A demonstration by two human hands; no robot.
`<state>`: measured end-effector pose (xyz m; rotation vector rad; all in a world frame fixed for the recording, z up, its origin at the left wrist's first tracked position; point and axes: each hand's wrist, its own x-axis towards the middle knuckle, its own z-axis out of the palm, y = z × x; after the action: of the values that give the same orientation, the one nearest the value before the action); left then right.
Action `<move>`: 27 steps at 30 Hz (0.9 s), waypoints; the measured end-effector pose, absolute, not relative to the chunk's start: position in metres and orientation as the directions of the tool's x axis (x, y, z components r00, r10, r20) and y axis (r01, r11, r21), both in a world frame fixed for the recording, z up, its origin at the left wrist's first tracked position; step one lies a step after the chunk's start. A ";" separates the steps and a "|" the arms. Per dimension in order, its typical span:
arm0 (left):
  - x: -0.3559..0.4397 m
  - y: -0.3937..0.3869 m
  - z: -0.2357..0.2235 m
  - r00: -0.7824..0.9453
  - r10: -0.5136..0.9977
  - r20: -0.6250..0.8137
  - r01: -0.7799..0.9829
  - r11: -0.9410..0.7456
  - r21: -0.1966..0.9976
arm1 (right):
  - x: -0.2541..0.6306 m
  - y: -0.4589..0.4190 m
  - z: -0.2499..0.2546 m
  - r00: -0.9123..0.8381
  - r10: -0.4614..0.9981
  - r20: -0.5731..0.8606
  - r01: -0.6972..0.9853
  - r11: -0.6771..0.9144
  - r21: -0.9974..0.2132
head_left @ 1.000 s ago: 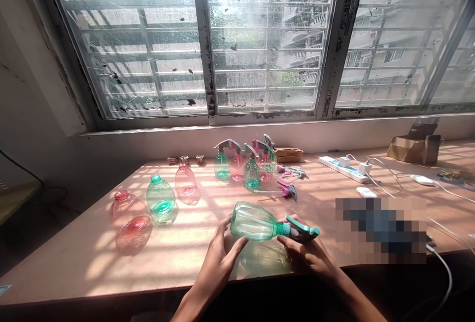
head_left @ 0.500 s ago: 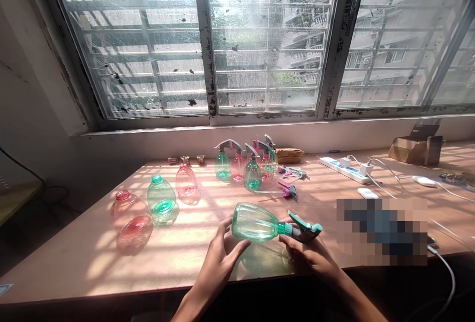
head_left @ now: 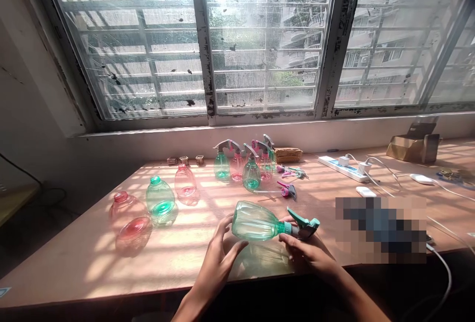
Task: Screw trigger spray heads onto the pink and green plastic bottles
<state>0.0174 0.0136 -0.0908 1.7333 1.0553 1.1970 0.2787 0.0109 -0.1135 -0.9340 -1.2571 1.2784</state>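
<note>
A clear green spray bottle [head_left: 256, 221] lies sideways in the air over the table's front edge, its base to the left. My left hand [head_left: 224, 253] is curved round the base end, thumb below and fingers behind. At the neck, my right hand [head_left: 308, 253] grips around the collar, its far fingers partly hidden by the spray head [head_left: 304, 223]. That head has a green trigger and a dark grey body and sits on the bottle's neck. Beyond my hands, a pink-and-grey spray head [head_left: 287, 191] with a dip tube lies on the table.
Open-necked bottles stand at left: pink [head_left: 129, 218], green [head_left: 160, 197] and pink [head_left: 185, 183]. Several assembled spray bottles [head_left: 252, 173] stand at the back, near loose spray heads [head_left: 297, 171]. A power strip [head_left: 343, 169] with cables, a cardboard box [head_left: 413, 146] and a blurred patch are at right.
Both hands keep their hold on the green spray bottle, almost still. The view has shifted very slightly, and the spray head looks turned a little.
</note>
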 end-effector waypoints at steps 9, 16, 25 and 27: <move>0.017 0.013 -0.091 0.210 0.941 0.264 0.140 -0.296 0.945 | 0.278 0.012 -0.112 -0.170 0.978 0.122 -0.116 0.103 -0.988; 0.015 0.019 -0.096 0.237 0.879 0.415 0.285 -0.471 0.835 | 0.277 0.014 -0.115 -0.125 0.988 0.090 -0.216 0.061 -0.974; 0.016 0.018 -0.096 0.218 0.917 0.335 0.198 -0.378 0.904 | 0.279 0.011 -0.106 -0.203 0.971 0.126 -0.067 0.115 -0.991; 0.014 0.020 -0.098 0.224 0.896 0.383 0.247 -0.432 0.867 | 0.277 0.015 -0.111 -0.164 0.978 0.132 -0.129 0.111 -0.985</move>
<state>0.0141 0.0202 -0.0983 1.8254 1.0571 1.2252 0.2773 0.0148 -0.1106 -0.9443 -1.2993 1.2950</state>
